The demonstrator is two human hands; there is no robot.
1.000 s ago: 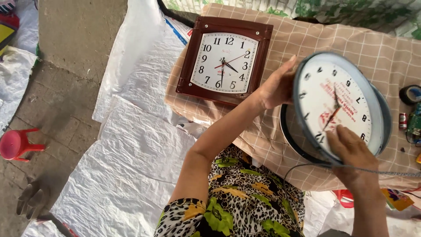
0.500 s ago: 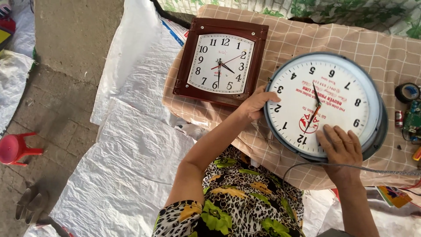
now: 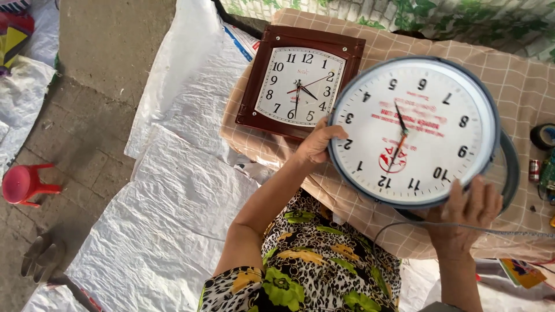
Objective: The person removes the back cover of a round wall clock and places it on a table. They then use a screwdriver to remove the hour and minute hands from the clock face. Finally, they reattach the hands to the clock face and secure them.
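Brown square clock (image 3: 300, 85) behind; both hands, left (image 3: 317, 142), right (image 3: 469, 209), gripping round clock (image 3: 414, 132) rim; tape roll (image 3: 543, 136) right.

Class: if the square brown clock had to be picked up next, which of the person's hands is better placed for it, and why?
Probably the left hand. It grips the round clock on the edge nearest the square brown clock, while the right hand holds the far lower rim.
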